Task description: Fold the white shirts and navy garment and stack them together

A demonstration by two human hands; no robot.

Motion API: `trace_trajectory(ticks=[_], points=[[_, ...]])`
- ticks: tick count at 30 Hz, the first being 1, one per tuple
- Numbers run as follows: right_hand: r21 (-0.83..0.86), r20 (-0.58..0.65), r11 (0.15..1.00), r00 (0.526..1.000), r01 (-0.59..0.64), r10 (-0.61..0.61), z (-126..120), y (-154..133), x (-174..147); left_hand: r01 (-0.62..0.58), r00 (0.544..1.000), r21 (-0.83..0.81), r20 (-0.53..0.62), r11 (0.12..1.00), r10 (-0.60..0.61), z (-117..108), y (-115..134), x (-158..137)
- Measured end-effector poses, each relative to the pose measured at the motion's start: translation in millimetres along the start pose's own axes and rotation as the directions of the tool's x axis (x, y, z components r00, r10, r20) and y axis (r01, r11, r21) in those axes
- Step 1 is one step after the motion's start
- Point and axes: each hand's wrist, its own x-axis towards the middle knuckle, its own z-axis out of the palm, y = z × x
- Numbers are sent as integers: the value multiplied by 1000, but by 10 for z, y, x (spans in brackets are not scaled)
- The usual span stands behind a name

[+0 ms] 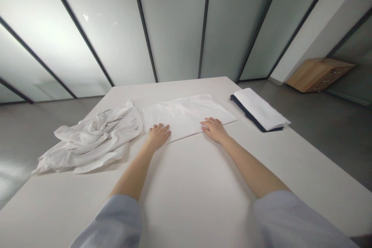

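A white cloth (186, 114), folded into a flat rectangle, lies across the middle of the table. My left hand (159, 135) rests on its near left corner with the fingers spread. On the near edge toward the right lies my right hand (214, 129), its fingers stretched over the fabric. Neither hand grips the cloth. Beside my left hand is a crumpled heap of white cloth (99, 137). Faint creases run over the folded cloth's far part. Whether it is a garment or a plain sheet, I cannot tell.
A folded white cloth (260, 106) lies on a folded dark navy cloth (247, 114) at the right edge of the white table (197, 193). Frosted glass panels (174, 23) stand behind the table. A wooden cabinet (316, 73) is on the floor at the far right.
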Motion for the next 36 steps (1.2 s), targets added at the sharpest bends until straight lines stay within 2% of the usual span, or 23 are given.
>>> trace_trajectory(ticks=[4, 7, 9, 11, 13, 15, 18, 22, 24, 27, 30, 32, 34, 36], points=[[-44, -144, 983, 975, -179, 171, -40, 91, 1, -115, 988, -80, 93, 990, 123, -76, 80, 7], [13, -190, 982, 964, -189, 188, -79, 137, -4, -231, 971, -150, 22, 961, 237, -6, 180, -14], [62, -202, 993, 973, -99, 109, -99, 123, -11, -283, 959, -128, -25, 951, 282, 78, 243, -35], [103, -167, 992, 985, 70, -52, -109, 66, -19, -268, 963, -104, 1, 958, 270, 150, 284, -46], [128, -80, 969, 976, 210, -201, -110, -14, -23, -228, 972, -92, 40, 969, 232, 192, 304, -44], [123, 14, 964, 971, 235, -239, -103, -80, -18, -194, 979, -80, 42, 978, 198, 207, 321, -34], [82, 79, 987, 986, 139, -145, -88, -104, 1, -147, 988, -53, 39, 988, 149, 199, 395, -43], [71, 92, 997, 995, 27, -34, -81, -38, 73, -98, 995, -7, 20, 995, 98, 125, 630, -149], [80, 97, 996, 995, -42, 34, -87, -12, 151, -114, 993, 0, 40, 994, 113, 43, 765, -222], [132, 99, 982, 988, -132, 119, -78, -11, 277, -215, 970, -22, 110, 976, 216, -119, 875, -272], [172, 14, 971, 986, -164, 164, -22, -33, 323, -311, 933, -155, 137, 937, 333, -236, 773, -171], [194, -53, 967, 982, -166, 179, 24, -43, 296, -299, 931, -291, 120, 909, 345, -236, 595, -36], [207, -84, 957, 971, -201, 222, 51, -47, 249, -216, 966, -352, 58, 911, 251, -168, 381, 98], [198, -94, 939, 948, -282, 304, 48, -47, 209, -101, 994, -311, -66, 945, 84, -59, 188, 188]])
